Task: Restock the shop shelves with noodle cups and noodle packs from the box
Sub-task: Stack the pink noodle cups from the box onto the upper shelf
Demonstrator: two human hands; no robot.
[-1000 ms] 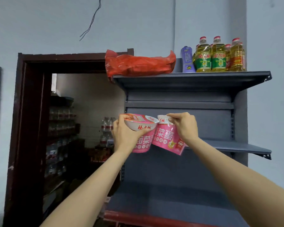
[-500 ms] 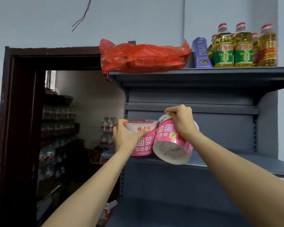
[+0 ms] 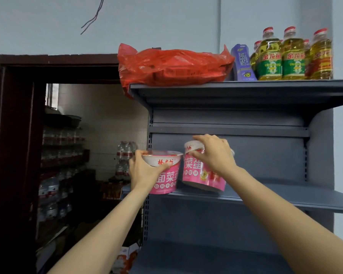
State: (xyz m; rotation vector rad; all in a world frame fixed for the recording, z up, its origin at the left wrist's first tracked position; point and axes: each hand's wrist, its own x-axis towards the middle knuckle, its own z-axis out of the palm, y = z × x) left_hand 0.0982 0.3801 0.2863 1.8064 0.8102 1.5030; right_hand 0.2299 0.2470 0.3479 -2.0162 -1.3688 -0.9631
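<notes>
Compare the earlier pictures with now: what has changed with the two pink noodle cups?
The right hand has swung its tilted pink noodle cup nearly upright, onto the grey metal shelf. The left hand keeps holding its own pink cup at the shelf's edge.

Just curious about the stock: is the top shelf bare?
No, the top shelf carries a red bag, a purple carton and oil bottles.

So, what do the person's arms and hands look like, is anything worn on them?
Both arms are bare up to the frame edge: no sleeves, gloves, watch or bracelets show. The left hand and right hand carry no visible rings; the fingers are uncovered.
</notes>
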